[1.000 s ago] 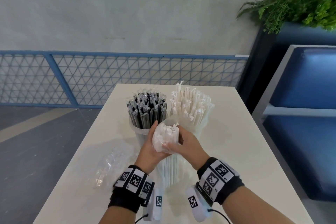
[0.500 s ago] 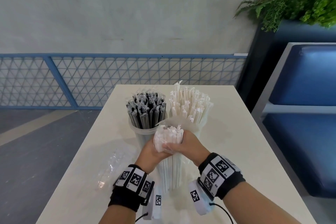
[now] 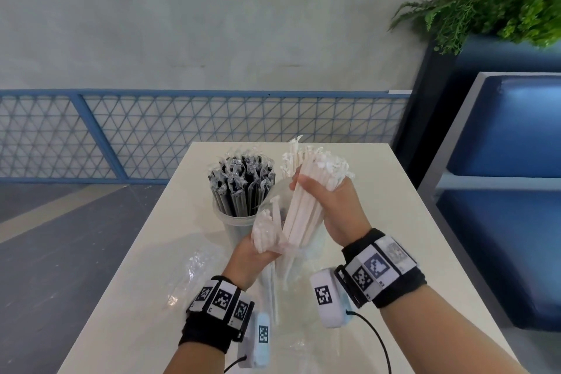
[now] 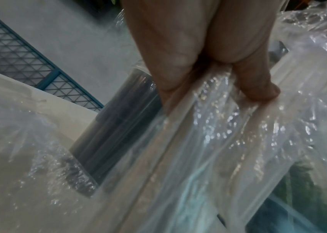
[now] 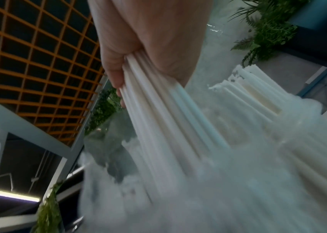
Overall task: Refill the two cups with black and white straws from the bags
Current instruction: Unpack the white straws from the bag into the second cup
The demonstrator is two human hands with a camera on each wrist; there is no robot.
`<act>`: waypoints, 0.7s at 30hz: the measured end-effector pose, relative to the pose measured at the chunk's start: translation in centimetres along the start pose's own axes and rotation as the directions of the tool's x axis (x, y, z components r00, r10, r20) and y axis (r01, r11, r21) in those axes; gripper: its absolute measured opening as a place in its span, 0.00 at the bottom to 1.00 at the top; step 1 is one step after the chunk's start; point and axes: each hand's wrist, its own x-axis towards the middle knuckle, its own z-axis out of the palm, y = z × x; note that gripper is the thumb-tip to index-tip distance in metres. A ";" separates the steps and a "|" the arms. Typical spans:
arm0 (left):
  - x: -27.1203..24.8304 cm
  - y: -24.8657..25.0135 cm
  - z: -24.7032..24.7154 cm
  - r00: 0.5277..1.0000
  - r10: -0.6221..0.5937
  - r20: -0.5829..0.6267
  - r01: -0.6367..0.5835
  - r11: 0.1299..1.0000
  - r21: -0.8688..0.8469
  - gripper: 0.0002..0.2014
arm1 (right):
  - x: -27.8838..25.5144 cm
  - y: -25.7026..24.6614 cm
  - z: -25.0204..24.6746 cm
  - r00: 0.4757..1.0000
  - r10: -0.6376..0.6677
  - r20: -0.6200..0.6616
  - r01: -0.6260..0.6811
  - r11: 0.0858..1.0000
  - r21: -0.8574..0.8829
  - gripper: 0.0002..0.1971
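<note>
From the head view I see my right hand (image 3: 331,206) clamped around a bundle of white paper-wrapped straws (image 3: 306,200), lifted above the cream surface (image 3: 394,237), beside the clear plastic cup of black straws (image 3: 239,188). My left hand (image 3: 252,258) grips the clear plastic bag (image 3: 267,234), with a few white straws still inside. The left wrist view adds fingers (image 4: 258,88) pinching crinkled film. The right wrist view adds fingers (image 5: 114,75) wrapped around the bundle.

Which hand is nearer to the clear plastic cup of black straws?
Left. The left hand grips the bag just in front of the clear plastic cup of black straws; the right hand is off to its right.
</note>
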 end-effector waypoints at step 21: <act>0.0 -0.4 -0.7 0.954 -0.009 -0.300 -0.039 0.987 -0.156 0.08 | 3.6 -5.0 -3.3 0.890 -0.117 -0.440 0.145 0.989 0.031 0.05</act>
